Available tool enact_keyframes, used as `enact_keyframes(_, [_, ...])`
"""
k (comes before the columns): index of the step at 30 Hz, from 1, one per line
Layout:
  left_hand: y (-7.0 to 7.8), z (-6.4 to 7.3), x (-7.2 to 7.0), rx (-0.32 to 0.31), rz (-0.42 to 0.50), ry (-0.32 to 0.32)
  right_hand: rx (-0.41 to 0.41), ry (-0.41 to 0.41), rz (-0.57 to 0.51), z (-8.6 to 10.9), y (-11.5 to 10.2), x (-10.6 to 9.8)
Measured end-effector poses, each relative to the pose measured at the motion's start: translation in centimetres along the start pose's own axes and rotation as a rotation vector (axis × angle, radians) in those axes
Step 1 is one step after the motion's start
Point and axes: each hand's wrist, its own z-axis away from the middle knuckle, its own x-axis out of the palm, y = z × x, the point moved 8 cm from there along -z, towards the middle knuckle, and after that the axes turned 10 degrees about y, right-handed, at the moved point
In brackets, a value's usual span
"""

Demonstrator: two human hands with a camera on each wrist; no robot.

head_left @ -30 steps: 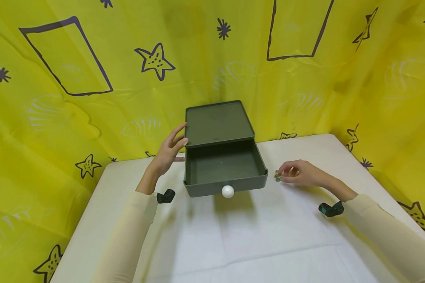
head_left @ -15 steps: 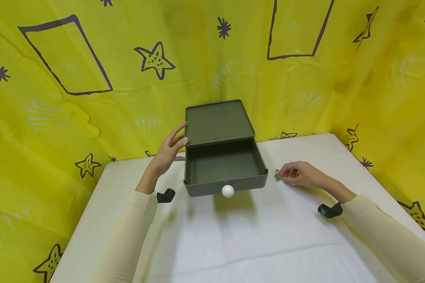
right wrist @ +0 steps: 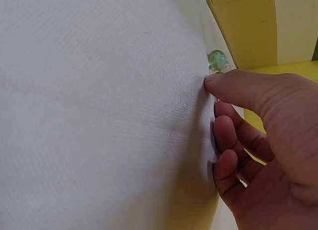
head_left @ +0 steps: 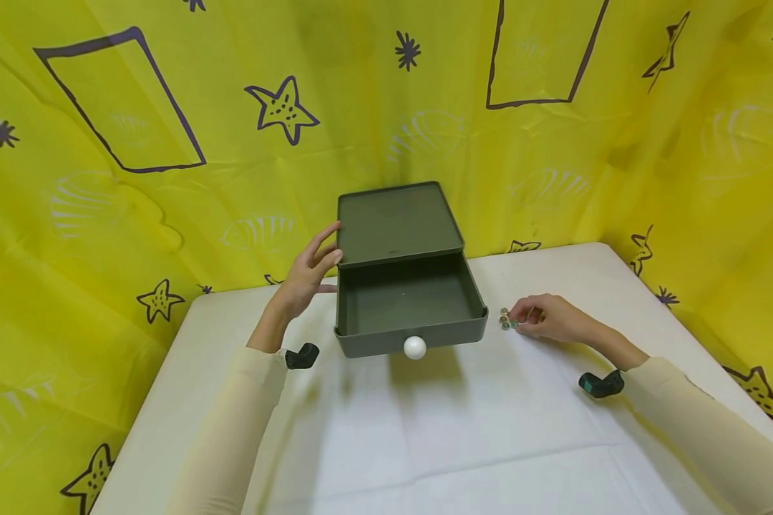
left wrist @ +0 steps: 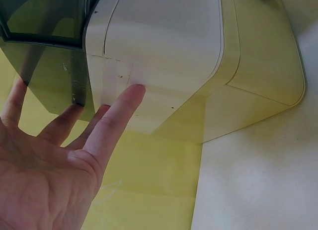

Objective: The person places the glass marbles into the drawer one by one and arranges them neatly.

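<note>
In the head view, a dark green box [head_left: 396, 222] stands near the back of the table, its drawer [head_left: 412, 297] pulled out with nothing in it. A white round knob [head_left: 415, 348] is on the drawer's front. My left hand [head_left: 304, 280] rests against the box's left side, fingers spread and fairly straight. To the right of the drawer lie several small glass marbles [head_left: 504, 320]. My right hand [head_left: 550, 317] is at them, thumb and forefinger pinching a greenish marble [head_left: 514, 324]. In the right wrist view another green marble [right wrist: 217, 58] lies beyond the thumb; the forefinger is mostly hidden.
A white cloth [head_left: 489, 429] covers the table. A yellow curtain [head_left: 386, 86] with dark starfish drawings hangs behind it and at both sides. Each wrist carries a small black camera, such as the right one [head_left: 602, 383].
My right hand has drawn slightly to the right, uncovering more of the marbles, and one marble now sits apart at its fingertips. The left hand and the box have stayed still.
</note>
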Motion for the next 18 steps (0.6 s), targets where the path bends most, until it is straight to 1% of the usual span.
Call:
enact_keyframes(11, [0.07, 0.03, 0.06, -0.004, -0.010, 0.003, -0.013, 0.021, 0.003, 0.08, 0.13, -0.04])
enact_keyframes(18, [0.00, 0.02, -0.01, -0.009, -0.006, 0.001, -0.014, 0.018, 0.010, 0.08, -0.05, -0.06])
